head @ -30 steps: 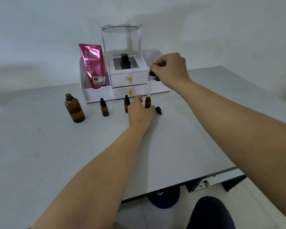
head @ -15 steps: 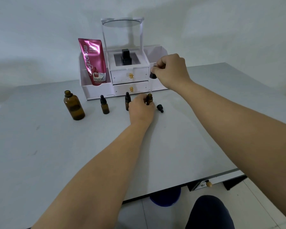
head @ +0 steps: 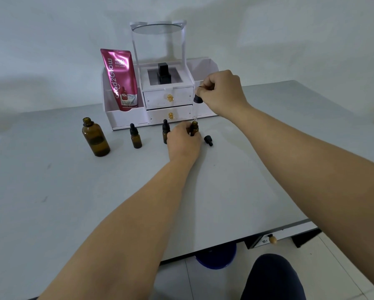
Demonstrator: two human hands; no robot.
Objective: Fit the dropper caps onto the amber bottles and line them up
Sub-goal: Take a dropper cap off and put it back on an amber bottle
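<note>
Since a sec ago the left hand [head: 182,144] has closed in: it was only brushing the small open bottle [head: 195,129], now its fingers are wrapped round the lower body of it, holding it upright on the table [head: 225,191]. Right hand [head: 222,92] has also dropped a bit, so the gap btw cap and bottle is smaller. Right fingers [head: 206,87] are pinching the rubber bulb of the dropper cap [head: 198,98], which hangs straight above the bottle w/ its glass pipette [head: 196,112] pointing down. Tip is right at the mouth, but I can't tell if it's actually inside, too thin and blurry on my feed. Cap collar is well clear of the neck, so not screwed on yet. Just right of the left hand a loose cap [head: 208,140] lies on its side on the table. To the left, approx in a row: second capped bottle [head: 165,133], partly hidden behind the left hand, then first capped bottle [head: 135,137] further left, both upright w/ droppers on. Big amber bottle [head: 95,138] is at the far left, upright, no cap. Behind all that sits a white organizer [head: 125,118] w/ two drawers, a pink tube [head: 120,81] standing in its left bin and a black bottle [head: 164,73] on top in the middle. Blue bucket [head: 217,257] is under the table edge.
</note>
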